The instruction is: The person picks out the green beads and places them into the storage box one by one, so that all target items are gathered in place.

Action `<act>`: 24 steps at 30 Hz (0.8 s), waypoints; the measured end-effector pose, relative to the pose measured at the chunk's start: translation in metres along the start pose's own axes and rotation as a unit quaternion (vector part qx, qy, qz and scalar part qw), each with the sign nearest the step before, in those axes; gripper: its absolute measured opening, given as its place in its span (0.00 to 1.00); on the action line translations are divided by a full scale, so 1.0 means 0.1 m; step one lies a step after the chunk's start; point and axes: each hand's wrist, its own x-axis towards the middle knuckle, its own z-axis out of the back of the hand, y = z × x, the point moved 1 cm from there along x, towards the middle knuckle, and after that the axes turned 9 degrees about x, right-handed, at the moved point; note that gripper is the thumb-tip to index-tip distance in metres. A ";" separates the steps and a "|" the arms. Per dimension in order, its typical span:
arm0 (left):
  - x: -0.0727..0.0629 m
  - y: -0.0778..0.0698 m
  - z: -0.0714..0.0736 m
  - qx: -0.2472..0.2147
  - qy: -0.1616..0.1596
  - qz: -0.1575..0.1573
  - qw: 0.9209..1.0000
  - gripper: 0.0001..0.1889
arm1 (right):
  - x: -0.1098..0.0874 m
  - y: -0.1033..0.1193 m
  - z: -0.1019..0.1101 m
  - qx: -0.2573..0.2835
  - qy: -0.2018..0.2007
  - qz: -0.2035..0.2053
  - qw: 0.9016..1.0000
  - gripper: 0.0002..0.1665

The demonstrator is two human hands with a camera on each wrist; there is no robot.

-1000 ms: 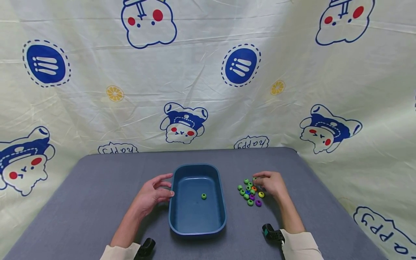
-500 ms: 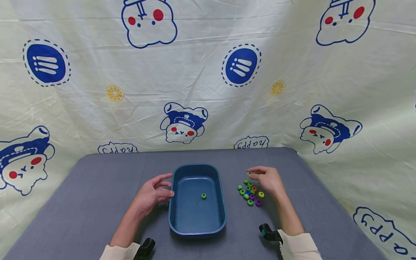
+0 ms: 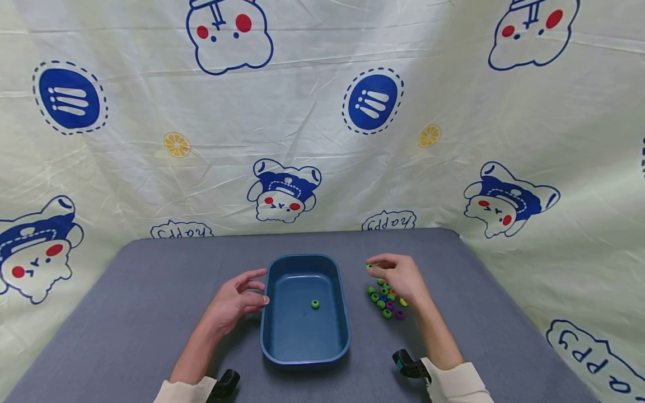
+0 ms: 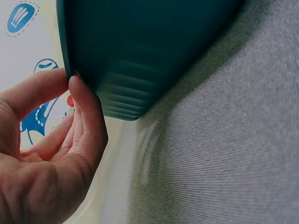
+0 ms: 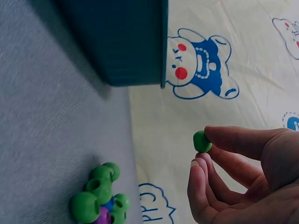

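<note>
A blue rectangular plastic tub (image 3: 305, 355) stands on the table, with one green bead (image 3: 314, 304) lying inside it. My left hand (image 3: 232, 305) is at the tub's left side; in the left wrist view, thumb and forefinger pinch its rim (image 4: 67, 51). To the right of the tub, my right hand (image 3: 403, 278) is raised and pinches another green bead (image 5: 202, 141) between the thumb and fingers. Below that hand lies a loose cluster of beads (image 3: 381, 305), mostly green, with blue, purple, orange and yellow ones; the hand and forearm partly hide the yellow one.
A grey cloth-covered table (image 3: 166, 280) carries everything. Behind it hangs a pale sheet (image 3: 312, 184) printed with blue bears. Black bands (image 3: 410, 365) sit at both wrists, by the cream sleeves (image 3: 458, 386).
My right hand has lifted a green bead from the cluster and moved left toward the tub with it. The left hand keeps its place at the rim.
</note>
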 end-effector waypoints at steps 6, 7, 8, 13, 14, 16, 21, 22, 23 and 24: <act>0.00 0.00 0.00 0.000 0.000 0.000 1.000 0.33 | -0.04 0.12 -0.06 0.005 0.003 0.016 1.000 0.13; 0.00 0.00 0.00 0.000 -0.001 0.000 1.000 0.33 | -0.04 0.14 -0.08 0.005 0.004 0.018 1.000 0.13; 0.00 0.00 0.00 0.000 -0.001 0.000 1.000 0.33 | -0.04 0.15 -0.10 0.004 0.006 0.022 1.000 0.12; 0.00 0.00 0.00 0.002 -0.004 0.001 1.000 0.33 | -0.07 0.20 -0.20 -0.003 0.013 0.035 0.999 0.11; 0.00 0.00 0.00 0.002 -0.005 0.001 1.000 0.33 | -0.08 0.20 -0.22 -0.004 0.015 0.039 0.999 0.11; 0.00 0.00 0.00 0.002 -0.006 0.002 1.000 0.33 | -0.10 0.22 -0.26 -0.005 0.018 0.043 0.999 0.10; 0.00 0.00 0.00 0.002 -0.007 0.002 1.000 0.33 | -0.11 0.24 -0.38 -0.003 0.023 0.043 0.999 0.10; 0.00 0.00 0.00 0.002 -0.007 0.002 1.000 0.33 | -0.12 0.25 -0.40 -0.002 0.025 0.043 0.999 0.10; 0.00 0.00 0.00 0.002 -0.007 0.001 1.000 0.33 | -0.13 0.26 -0.42 0.000 0.029 0.043 0.999 0.11; 0.00 0.00 0.00 0.003 -0.007 0.001 1.000 0.33 | -0.13 0.27 -0.44 0.000 0.033 0.042 0.999 0.11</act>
